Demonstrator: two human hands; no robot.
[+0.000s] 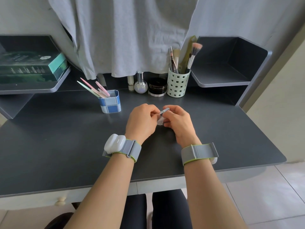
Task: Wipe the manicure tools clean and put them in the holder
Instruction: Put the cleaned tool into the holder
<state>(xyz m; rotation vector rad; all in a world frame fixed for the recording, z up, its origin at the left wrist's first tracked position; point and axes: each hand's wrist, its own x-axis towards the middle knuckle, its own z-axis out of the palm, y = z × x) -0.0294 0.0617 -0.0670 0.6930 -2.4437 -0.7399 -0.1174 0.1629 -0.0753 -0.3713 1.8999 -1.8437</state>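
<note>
Now both hands are together over the middle of the dark worktop. The left hand and the right hand hold one small metal tool between them. It looks like a nail clipper, but it is too small to be sure. The fingers of the left hand are curled, and its thumb and fingertips pinch the near end of the tool. The right hand has its fingers curled around the other end, and it also holds a small white wipe under the tool. The wipe shows only a little between the two hands. The tool is tilted, with its far end higher and to the right.

The holder, a small blue and white checked tin, stands on the worktop to the left of the hands and a little behind them, apart from them. Some thin pink and green tools already stand in it and lean to the left.

Further back a pale green cup with square holes holds brushes. Beside it, to the left, are a black jar, a round bottle and a slim tube. A green box lies on the left shelf. Grey cloth hangs behind. Each wrist has a grey band.
</note>
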